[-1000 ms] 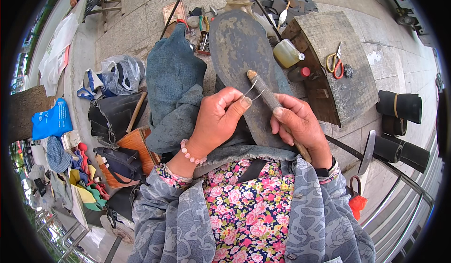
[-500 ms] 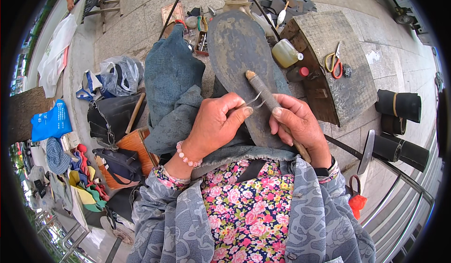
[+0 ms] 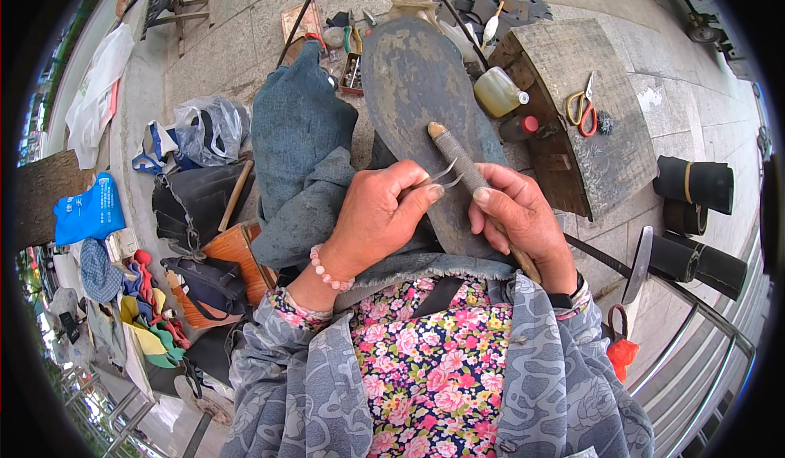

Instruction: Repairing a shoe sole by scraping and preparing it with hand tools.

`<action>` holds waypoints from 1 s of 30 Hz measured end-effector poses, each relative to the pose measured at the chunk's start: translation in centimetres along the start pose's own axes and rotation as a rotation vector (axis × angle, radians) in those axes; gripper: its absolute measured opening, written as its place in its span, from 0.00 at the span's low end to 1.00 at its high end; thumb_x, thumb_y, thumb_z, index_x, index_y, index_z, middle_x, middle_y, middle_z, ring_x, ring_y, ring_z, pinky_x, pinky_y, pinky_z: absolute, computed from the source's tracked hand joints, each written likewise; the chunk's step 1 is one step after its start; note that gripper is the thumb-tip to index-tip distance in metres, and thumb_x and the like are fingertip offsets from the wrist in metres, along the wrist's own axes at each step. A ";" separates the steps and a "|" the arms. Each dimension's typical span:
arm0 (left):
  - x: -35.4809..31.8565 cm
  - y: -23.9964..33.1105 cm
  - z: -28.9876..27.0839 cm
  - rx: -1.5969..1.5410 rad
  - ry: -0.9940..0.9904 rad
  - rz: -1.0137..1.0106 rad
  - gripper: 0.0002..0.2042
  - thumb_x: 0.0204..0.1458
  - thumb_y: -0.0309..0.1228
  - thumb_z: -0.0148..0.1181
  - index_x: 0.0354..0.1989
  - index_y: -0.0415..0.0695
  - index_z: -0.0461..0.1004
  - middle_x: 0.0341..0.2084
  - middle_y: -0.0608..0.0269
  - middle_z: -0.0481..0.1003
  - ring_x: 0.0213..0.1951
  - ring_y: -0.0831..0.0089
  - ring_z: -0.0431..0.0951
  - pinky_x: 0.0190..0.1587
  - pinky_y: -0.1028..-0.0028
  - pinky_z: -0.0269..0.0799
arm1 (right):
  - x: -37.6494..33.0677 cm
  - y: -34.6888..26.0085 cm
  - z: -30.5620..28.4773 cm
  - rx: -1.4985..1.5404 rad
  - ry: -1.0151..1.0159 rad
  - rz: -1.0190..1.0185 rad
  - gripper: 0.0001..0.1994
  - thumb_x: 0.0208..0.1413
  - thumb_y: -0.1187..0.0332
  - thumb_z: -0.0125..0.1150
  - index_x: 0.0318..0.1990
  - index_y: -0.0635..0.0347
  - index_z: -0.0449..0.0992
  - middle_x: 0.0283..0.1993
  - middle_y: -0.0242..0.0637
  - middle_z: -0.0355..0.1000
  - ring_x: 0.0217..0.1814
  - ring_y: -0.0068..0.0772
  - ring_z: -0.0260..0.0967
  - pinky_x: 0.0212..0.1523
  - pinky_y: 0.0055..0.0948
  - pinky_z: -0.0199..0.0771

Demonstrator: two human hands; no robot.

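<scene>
Across my lap lies a dark, worn, sole-shaped board [image 3: 409, 74], its surface scuffed and blotched. My right hand [image 3: 523, 213] is closed around a wooden stick [image 3: 458, 159] wound tightly with grey cord; its bare tip points up and left over the board. A pinch between the thumb and index finger of my left hand [image 3: 384, 208] holds a grey strand [image 3: 449, 178], which shows as two short curved lengths between my fingertips and the wound stick. Whether both belong to one piece I cannot tell. Blue-grey cloth [image 3: 302, 123] covers my legs beneath the board.
At right stands a wooden box [image 3: 597, 57] carrying orange-handled scissors [image 3: 586, 106]; beside it are a yellowish liquid bottle [image 3: 499, 92] and a red-capped jar [image 3: 518, 128]. Black rolls [image 3: 693, 184] lie farther right. Ahead are tools and dark scraps [image 3: 482, 0]. Bags and a hammer [image 3: 235, 196] lie left.
My left thumb and fingertips have shifted slightly right, towards the wound stick. My right hand, the stick and the board look nearly unmoved.
</scene>
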State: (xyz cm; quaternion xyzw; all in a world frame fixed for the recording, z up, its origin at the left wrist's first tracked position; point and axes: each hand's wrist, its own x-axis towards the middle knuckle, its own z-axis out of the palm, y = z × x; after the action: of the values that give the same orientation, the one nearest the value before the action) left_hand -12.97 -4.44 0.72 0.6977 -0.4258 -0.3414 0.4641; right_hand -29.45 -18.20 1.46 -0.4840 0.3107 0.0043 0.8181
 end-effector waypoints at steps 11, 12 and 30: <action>-0.1 -0.2 0.5 0.086 0.074 0.062 0.07 0.52 0.26 0.61 0.26 0.37 0.71 0.14 0.63 0.69 0.19 0.83 0.66 0.21 0.76 0.61 | -0.1 -0.3 0.7 -0.052 0.045 0.004 0.16 0.61 0.67 0.52 0.54 0.63 0.69 0.22 0.27 0.67 0.12 0.11 0.53 0.13 0.15 0.51; 0.0 -0.2 0.6 0.086 0.073 0.061 0.07 0.52 0.26 0.61 0.26 0.37 0.71 0.14 0.63 0.69 0.19 0.83 0.66 0.21 0.76 0.61 | -0.1 -0.3 0.7 -0.065 0.048 0.002 0.16 0.61 0.67 0.52 0.54 0.64 0.69 0.22 0.27 0.67 0.13 0.11 0.53 0.13 0.15 0.51; 0.0 -0.1 0.5 0.044 0.028 0.007 0.08 0.55 0.28 0.60 0.26 0.37 0.71 0.15 0.70 0.68 0.21 0.87 0.63 0.22 0.79 0.59 | -0.1 -0.1 0.9 -0.117 0.073 -0.002 0.17 0.59 0.68 0.54 0.55 0.64 0.68 0.22 0.27 0.67 0.13 0.12 0.55 0.13 0.16 0.52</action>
State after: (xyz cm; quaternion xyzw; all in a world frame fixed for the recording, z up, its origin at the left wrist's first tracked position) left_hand -13.41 -4.62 0.43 0.7110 -0.4292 -0.3203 0.4557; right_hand -29.10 -17.54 1.90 -0.5311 0.3390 0.0038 0.7766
